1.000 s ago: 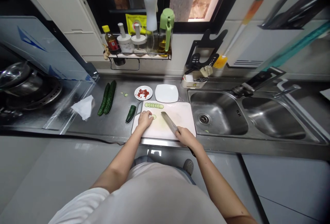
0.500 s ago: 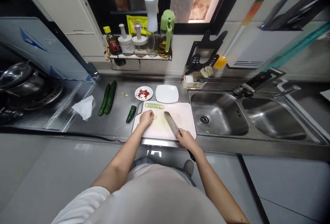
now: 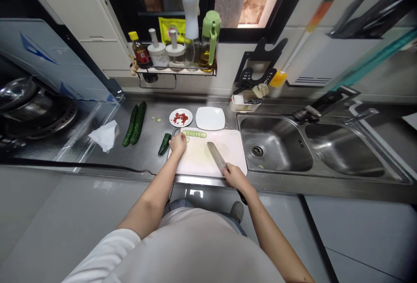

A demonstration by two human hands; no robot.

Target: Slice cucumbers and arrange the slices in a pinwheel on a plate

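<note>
My left hand is closed at the left side of the pink cutting board, its fingertips pinched on a thin cucumber slice. Just above it, a row of several overlapping cucumber slices lies along the board's far edge. My right hand is wrapped round the handle of a knife, whose blade points away and to the left over the board. A cut piece of cucumber rests on the counter left of the board.
Behind the board stand a small plate of chopped red pieces and a white square plate. Two whole cucumbers and a crumpled tissue lie left. A double sink is right; a condiment rack hangs behind.
My left hand has moved left and slightly away from me with the cucumber slice, toward the near side of the slice row. My right hand and the knife have hardly moved.
</note>
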